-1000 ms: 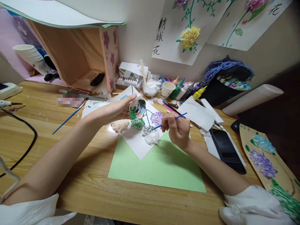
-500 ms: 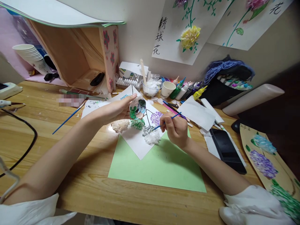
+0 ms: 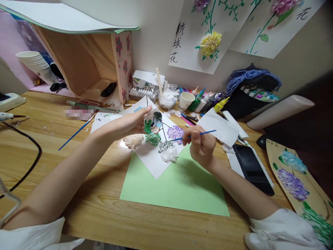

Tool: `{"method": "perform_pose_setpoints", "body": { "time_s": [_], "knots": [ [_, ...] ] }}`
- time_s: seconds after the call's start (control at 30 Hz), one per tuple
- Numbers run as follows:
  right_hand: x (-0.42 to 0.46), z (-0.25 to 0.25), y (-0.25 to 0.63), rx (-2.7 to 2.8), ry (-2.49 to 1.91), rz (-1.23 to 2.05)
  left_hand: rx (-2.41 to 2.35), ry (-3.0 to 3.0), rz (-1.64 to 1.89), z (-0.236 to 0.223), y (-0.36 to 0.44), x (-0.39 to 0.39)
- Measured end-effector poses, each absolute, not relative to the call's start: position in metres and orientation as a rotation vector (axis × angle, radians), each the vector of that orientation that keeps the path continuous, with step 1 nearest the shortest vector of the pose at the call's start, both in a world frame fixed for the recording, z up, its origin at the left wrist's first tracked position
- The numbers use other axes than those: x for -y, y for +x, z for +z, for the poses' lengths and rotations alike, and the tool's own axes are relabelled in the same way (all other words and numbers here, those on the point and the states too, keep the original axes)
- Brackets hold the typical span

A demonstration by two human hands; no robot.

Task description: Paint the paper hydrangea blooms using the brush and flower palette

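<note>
In my left hand (image 3: pixel 130 123) is a small round paint palette (image 3: pixel 153 121) smeared with green, black and blue paint, held tilted above the picture. My right hand (image 3: pixel 200 144) grips a thin blue paintbrush (image 3: pixel 178 139), its tip at a black-and-grey flower patch on the white paper (image 3: pixel 156 170). Just below that patch sits a fluffy white flower (image 3: pixel 169 155). Purple (image 3: pixel 175 132) and green (image 3: pixel 153 139) textured flowers are on the same sheet, along with thin black stems. A beige crumpled flower (image 3: pixel 133 141) lies by the sheet's left edge.
Green paper (image 3: pixel 177 194) lies under the white sheet. A paper cup (image 3: pixel 186 100), a bowl of white scraps (image 3: pixel 168 100) and paint bottles (image 3: pixel 200 100) line the wall. Another blue brush (image 3: pixel 76 132) is at left; a black phone (image 3: pixel 252 168) is at right.
My right hand has shifted slightly right and turned, so the paintbrush lies flatter, its tip a little further left. My left hand keeps the palette in nearly the same place.
</note>
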State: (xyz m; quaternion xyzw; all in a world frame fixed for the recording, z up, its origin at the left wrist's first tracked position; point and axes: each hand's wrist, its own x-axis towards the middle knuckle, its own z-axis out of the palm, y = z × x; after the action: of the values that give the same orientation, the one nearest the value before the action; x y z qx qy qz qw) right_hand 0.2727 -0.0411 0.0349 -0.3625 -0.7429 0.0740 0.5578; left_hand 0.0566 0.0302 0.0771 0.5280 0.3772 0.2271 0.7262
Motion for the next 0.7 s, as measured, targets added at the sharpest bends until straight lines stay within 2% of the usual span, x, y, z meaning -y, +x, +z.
{"method": "perform_pose_setpoints", "body": {
  "time_s": [0.17,0.53,0.7],
  "knots": [
    [0.036,0.038,0.275,1.457,-0.736,0.162,-0.834,1.157,0.488,0.076,0.058,-0.029],
    [0.035,0.035,0.278,1.618,-0.858,0.092,-0.712,1.046,0.391,0.062,0.055,-0.03],
    [0.043,0.046,0.279,1.399,-0.832,0.279,-0.703,0.953,0.516,0.062,0.052,-0.015]
  ]
}}
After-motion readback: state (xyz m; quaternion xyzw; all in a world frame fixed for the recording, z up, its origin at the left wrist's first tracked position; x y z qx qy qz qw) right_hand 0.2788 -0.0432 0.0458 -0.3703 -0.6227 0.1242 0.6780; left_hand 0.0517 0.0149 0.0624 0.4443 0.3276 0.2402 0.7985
